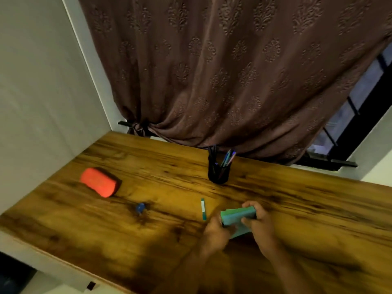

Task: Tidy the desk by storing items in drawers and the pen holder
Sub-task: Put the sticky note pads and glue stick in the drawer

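A teal box [237, 217] is held just above the wooden desk [148, 240] by both hands. My left hand [215, 233] grips its left end and my right hand [259, 222] wraps its right end. A teal pen [203, 209] lies on the desk just left of the box. Further left sits a small blue object [140, 207], blurred. An orange-red case [98, 182] rests near the desk's left side. A black pen holder [219, 169] with several pens stands at the desk's back edge.
A brown patterned curtain [222, 71] hangs behind the desk, tied at its lower left. A white wall [38, 92] borders the left. A dark window frame [360, 115] shows at the right. The desk's near edge [63, 264] runs along the lower left.
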